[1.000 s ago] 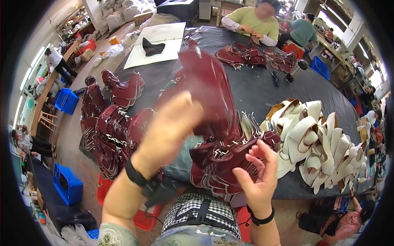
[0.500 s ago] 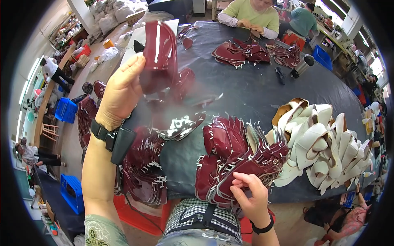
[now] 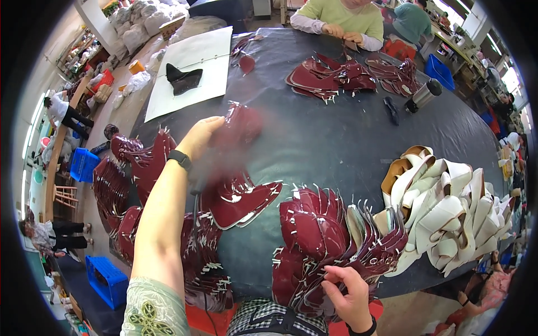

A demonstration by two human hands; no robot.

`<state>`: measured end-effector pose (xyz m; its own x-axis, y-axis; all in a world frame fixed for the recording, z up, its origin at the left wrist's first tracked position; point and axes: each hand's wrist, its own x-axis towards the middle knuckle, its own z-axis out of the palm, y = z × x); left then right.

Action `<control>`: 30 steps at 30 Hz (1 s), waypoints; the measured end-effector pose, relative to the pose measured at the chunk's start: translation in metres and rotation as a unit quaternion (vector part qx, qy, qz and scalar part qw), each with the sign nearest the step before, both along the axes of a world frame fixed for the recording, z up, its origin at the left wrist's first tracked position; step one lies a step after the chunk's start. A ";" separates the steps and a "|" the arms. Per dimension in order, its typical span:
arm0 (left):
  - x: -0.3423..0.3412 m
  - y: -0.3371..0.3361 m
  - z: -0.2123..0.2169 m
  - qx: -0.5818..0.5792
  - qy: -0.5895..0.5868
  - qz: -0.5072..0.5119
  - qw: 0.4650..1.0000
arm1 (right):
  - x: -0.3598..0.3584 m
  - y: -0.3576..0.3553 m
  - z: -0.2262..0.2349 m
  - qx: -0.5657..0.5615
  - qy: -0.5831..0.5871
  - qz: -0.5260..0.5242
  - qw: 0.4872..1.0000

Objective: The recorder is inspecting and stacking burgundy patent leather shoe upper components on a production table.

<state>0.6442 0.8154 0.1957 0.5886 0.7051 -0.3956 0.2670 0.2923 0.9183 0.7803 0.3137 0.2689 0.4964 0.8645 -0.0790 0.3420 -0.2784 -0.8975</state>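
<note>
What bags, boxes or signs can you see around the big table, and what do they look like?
White sacks: heaped far left, bulging.
Blue crates: on the floor at left, rectangular, open slotted sides.
Blue bin: far right, boxy.
White sheet: far end of the table, a dark piece on it.

Bright even daylight, heavy fisheye bending, black vignette corners, motion-blurred raised piece [image 3: 238, 131].

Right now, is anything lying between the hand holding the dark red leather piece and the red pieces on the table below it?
Nothing visible. The left hand holds a blurred red leather piece above loose red pieces on the dark table; only bare tabletop shows between them.
</note>
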 end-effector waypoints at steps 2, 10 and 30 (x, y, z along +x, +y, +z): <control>0.013 0.007 -0.013 -0.011 -0.007 0.003 1.000 | 0.001 0.004 -0.003 -0.016 -0.001 -0.020 1.000; 0.024 0.034 -0.028 0.087 0.078 -0.021 0.993 | 0.007 0.014 -0.011 -0.038 0.003 -0.029 0.999; 0.037 0.034 -0.091 0.292 0.119 -0.074 0.946 | 0.004 -0.013 -0.023 0.006 0.003 -0.048 0.999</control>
